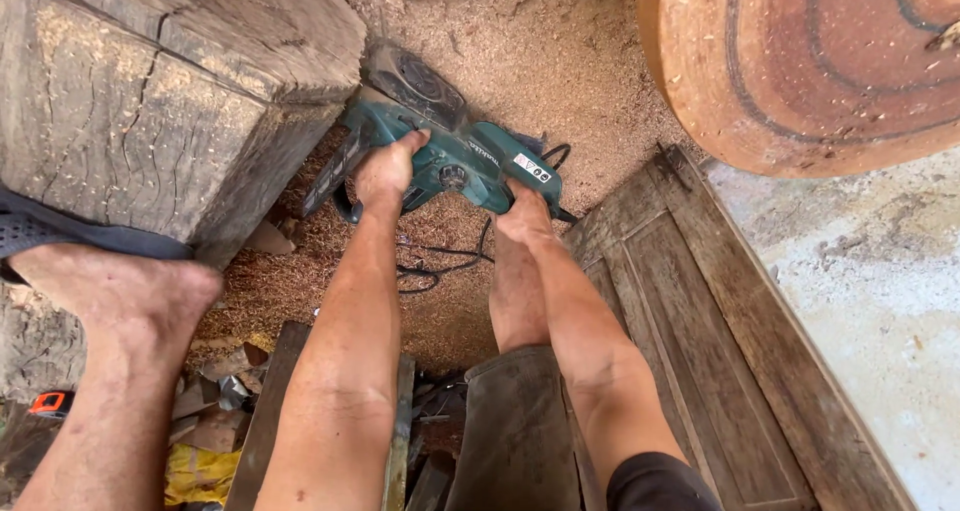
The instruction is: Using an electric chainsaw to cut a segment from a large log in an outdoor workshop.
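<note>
Operator: Saw position and grip, please.

Manual: The green electric chainsaw sits low between the weathered log and the sawdust-covered ground. Its bar runs into the shadow at the log's lower edge, and the tip is hidden. Your left hand is wrapped shut around the front handle. Your right hand is closed on the rear grip.

Operator: What could go wrong from here?

Manual: Kickback, probably. With the bar tip out of sight against the wood, you cannot judge its contact, and a pinched tip would throw the saw up toward your arms.

Operator: Anything else?

Manual: Yes, three points.
1. The black power cord lies looped in the sawdust just beneath the saw and near your leg. It could snag or reach the chain.
2. Your bare foot rests on the log near the cut. A slip on loose sawdust would likely bring it toward the bar.
3. Your hands are bare. Vibration or sweat may loosen the grip.
</note>
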